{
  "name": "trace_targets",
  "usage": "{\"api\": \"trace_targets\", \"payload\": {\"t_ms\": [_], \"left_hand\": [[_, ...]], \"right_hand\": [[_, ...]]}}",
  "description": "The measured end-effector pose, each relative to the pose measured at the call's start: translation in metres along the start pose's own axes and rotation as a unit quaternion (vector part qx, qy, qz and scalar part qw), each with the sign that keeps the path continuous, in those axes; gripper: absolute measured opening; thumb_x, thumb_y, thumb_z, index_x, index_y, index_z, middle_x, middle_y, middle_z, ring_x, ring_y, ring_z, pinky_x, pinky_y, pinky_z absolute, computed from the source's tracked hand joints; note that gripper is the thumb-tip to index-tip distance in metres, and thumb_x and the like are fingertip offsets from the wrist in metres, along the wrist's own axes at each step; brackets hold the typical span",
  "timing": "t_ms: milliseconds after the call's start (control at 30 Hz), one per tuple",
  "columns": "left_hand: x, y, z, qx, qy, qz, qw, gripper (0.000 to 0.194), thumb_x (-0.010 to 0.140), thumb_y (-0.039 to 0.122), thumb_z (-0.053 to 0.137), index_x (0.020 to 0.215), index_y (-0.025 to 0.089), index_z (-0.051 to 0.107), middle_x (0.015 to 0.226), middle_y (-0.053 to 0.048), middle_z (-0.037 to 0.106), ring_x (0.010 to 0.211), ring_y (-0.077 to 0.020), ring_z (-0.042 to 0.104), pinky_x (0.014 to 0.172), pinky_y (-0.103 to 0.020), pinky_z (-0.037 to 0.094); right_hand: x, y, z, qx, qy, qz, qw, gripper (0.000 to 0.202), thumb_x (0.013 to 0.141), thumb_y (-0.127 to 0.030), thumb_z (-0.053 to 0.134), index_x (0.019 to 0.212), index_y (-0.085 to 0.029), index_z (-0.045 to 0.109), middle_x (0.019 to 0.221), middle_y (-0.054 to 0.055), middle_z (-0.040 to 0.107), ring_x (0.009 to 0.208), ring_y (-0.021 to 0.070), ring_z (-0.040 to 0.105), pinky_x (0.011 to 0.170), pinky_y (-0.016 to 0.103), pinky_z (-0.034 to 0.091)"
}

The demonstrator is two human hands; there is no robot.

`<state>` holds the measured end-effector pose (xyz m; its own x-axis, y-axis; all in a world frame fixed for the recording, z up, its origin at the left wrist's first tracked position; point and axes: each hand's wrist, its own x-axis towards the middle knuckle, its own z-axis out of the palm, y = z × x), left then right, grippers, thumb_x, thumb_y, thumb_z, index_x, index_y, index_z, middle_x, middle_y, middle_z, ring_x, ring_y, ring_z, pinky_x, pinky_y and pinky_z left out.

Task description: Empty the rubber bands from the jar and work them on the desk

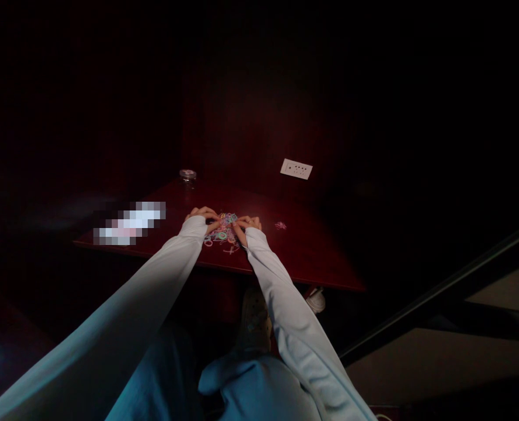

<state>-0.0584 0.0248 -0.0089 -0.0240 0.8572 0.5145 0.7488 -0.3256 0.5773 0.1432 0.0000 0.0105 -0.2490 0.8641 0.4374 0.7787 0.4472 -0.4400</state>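
A loose pile of small coloured bands lies near the front edge of the dark red table. My left hand touches the pile from the left, its fingers bent and spread apart. From the right, my right hand reaches into the same pile, thumb and fingers apart. No band can be made out as gripped by either hand. Right of my right hand sits a small separate cluster of pink bands.
A clear jar with a lid stands at the table's back left. A bright, pixelated flat object lies at the left edge. A white socket plate is on the dark wall behind. Below are my legs and a dark bar at right.
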Motion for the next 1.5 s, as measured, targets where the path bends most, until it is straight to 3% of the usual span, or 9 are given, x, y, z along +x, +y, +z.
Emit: {"api": "trace_targets", "payload": {"t_ms": [1033,1500], "left_hand": [[0.008,-0.012,0.002,-0.062,0.000,0.057,0.996,0.018,0.082,0.040,0.062,0.074,0.026,0.071,0.103,-0.003,0.076,0.096,-0.0226,0.065,0.093,-0.038,0.050],[0.010,-0.004,0.000,-0.104,-0.039,0.131,0.985,0.028,0.084,0.048,0.064,0.076,0.023,0.072,0.101,-0.007,0.073,0.095,-0.0224,0.065,0.090,-0.037,0.051]], "right_hand": [[-0.001,0.000,-0.001,-0.017,-0.002,-0.012,1.000,0.030,0.104,-0.041,0.050,0.103,-0.034,0.079,0.111,0.001,0.069,0.109,0.0209,0.047,0.097,0.036,0.035],[0.000,-0.007,-0.013,-0.011,0.023,-0.057,0.998,0.022,0.093,-0.049,0.068,0.099,-0.032,0.081,0.107,0.002,0.071,0.110,0.0232,0.048,0.099,0.037,0.036]]}}
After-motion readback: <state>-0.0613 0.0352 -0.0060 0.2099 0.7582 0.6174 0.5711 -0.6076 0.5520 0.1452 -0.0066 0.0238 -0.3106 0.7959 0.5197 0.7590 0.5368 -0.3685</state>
